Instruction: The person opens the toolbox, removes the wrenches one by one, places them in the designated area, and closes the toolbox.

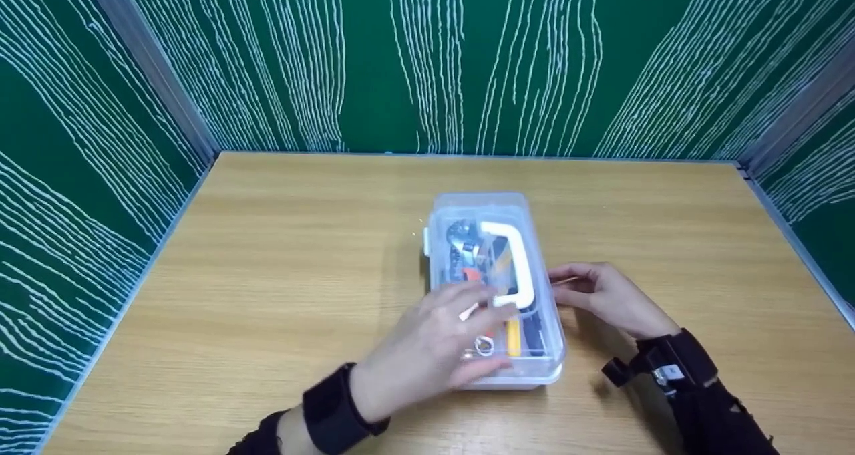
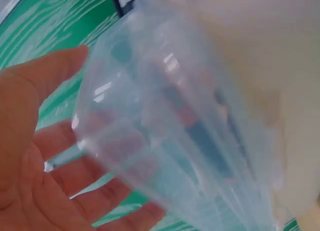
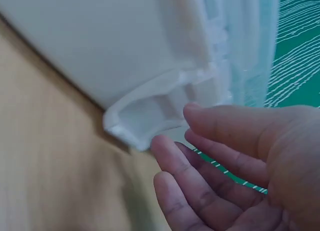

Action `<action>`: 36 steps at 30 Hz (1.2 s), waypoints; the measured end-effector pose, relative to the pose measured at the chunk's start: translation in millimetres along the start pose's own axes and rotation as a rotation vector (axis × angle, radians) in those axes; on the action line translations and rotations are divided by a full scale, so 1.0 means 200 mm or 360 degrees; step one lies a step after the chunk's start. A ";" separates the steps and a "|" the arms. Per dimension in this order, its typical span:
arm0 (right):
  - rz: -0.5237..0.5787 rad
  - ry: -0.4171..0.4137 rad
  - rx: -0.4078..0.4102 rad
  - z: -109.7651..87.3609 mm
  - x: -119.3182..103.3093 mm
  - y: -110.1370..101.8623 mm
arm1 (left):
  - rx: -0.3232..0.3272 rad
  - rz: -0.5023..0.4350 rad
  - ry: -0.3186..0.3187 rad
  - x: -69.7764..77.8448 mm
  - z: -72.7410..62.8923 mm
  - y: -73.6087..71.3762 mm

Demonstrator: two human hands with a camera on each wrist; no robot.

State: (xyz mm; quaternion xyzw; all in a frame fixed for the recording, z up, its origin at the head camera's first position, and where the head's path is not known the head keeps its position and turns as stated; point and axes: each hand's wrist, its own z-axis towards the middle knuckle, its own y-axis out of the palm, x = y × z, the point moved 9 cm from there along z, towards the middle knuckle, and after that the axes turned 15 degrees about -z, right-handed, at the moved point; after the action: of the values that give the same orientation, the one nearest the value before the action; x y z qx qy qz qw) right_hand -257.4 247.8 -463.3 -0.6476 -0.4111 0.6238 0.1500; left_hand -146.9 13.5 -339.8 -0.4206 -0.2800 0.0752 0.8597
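Observation:
A clear plastic storage box point(image 1: 479, 202) with a white carry handle point(image 1: 525, 268) stands on the table, its lid on. Through the lid show a yellow strip-like thing point(image 1: 513, 338), a small orange-red thing point(image 1: 471, 274) and a white ring point(image 1: 484, 345). My left hand point(image 1: 434, 335) spreads over the near left part of the lid, fingers fairly straight. On the box's right side is my right hand point(image 1: 611, 298), fingers loosely bent. In the right wrist view, its thumb and fingertips are close by a white latch point(image 3: 155, 111) that juts from the box wall.
The wooden table point(image 1: 300, 254) extends around the box. Green walls point(image 1: 364, 61) with white wavy lines enclose its back and sides. Each wrist wears a black band point(image 1: 337, 408), and a small device point(image 1: 668, 375) sits on the right one.

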 end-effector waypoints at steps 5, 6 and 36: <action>0.0073 -0.0072 -0.0016 -0.03 -0.05 -0.04 | 0.0188 -0.0165 -0.0208 -0.14 0.02 -0.14; 0.0086 -0.0086 -0.0024 -0.03 -0.05 -0.05 | 0.0201 -0.0164 -0.0278 -0.18 0.02 -0.16; -0.0136 -0.0385 -0.0151 -0.12 -0.19 -0.05 | -0.0176 -0.0870 -0.1177 -0.47 -0.09 0.00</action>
State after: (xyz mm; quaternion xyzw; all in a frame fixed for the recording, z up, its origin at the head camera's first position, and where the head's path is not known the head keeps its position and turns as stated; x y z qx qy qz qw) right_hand -233.8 234.1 -426.9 -0.5558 -0.4823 0.6704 0.0949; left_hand -216.1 -33.3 -388.3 -0.3214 -0.6720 -0.0244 0.6667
